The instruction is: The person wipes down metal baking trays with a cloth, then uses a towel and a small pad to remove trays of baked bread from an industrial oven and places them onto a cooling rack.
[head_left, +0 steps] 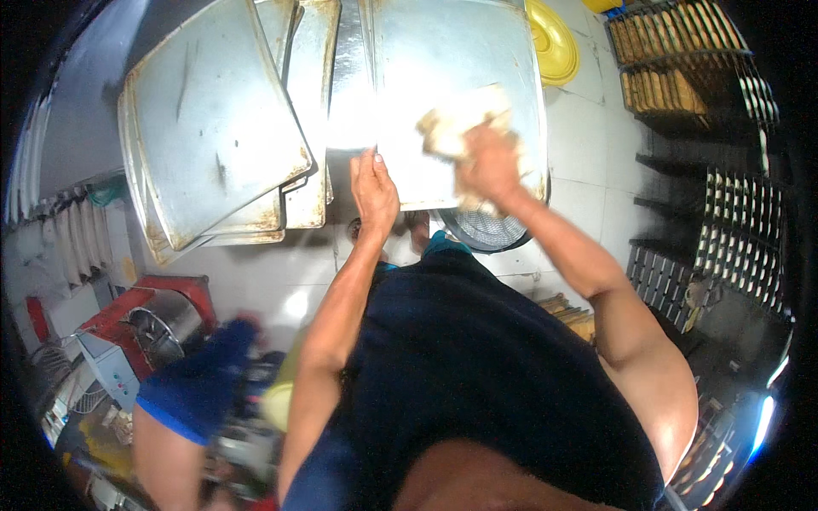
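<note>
A flat metal baking tray [456, 51] lies in front of me. My right hand [492, 162] is closed on a pale, crumpled cloth [464, 119] pressed against the tray's surface; both are smeared by motion. At the tray's near left corner, my left hand [373, 187] grips the edge, with its fingers partly hidden. To the left, several more baking trays [213, 119] lie in an uneven stack, with brown stains along their rims and corners.
A yellow round lid or tub [554, 43] stands beyond the tray's right side. Below its near edge is a black fan-like grille [486, 228]. Racks with loaded shelves [673, 38] line the right. At lower left, a person in blue [192, 383] is near a red mixer [153, 319].
</note>
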The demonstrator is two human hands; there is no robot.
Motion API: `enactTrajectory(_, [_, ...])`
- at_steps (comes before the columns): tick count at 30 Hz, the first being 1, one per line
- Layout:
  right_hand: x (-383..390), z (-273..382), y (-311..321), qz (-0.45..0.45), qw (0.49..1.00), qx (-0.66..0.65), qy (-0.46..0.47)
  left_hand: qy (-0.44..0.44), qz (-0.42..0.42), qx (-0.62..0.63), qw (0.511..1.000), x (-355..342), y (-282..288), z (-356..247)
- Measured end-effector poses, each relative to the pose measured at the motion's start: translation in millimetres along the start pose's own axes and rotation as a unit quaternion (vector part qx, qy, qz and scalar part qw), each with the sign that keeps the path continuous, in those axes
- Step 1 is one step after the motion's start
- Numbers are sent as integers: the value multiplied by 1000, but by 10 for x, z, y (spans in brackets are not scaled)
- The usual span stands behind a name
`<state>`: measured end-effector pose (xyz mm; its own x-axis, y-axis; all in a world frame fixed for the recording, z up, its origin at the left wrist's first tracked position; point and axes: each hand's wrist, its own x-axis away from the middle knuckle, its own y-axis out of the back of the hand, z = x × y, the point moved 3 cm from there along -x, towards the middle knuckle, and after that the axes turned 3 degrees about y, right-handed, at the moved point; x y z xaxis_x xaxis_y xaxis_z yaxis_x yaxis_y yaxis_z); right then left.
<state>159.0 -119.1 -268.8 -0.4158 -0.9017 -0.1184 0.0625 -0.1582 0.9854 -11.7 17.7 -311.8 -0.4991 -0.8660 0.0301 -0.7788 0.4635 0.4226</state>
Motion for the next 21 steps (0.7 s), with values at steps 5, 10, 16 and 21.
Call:
enactTrajectory(5, [-783,449,-188,84,981,-124,120,-32,84,-81,993,30,-65,211])
enactTrajectory(10, [-2747,-521,-388,-64,997,-43,-12,8,45,-149,988,-90,-79,-75])
enactTrajectory(16, [-2003,-35,-227,56,998,-26,-3,16,-6,-107,994,-69,-74,-111])
enactTrajectory(21, [-401,95,-364,138,968,16,210,-34,23,-79,996,13,-83,-29])
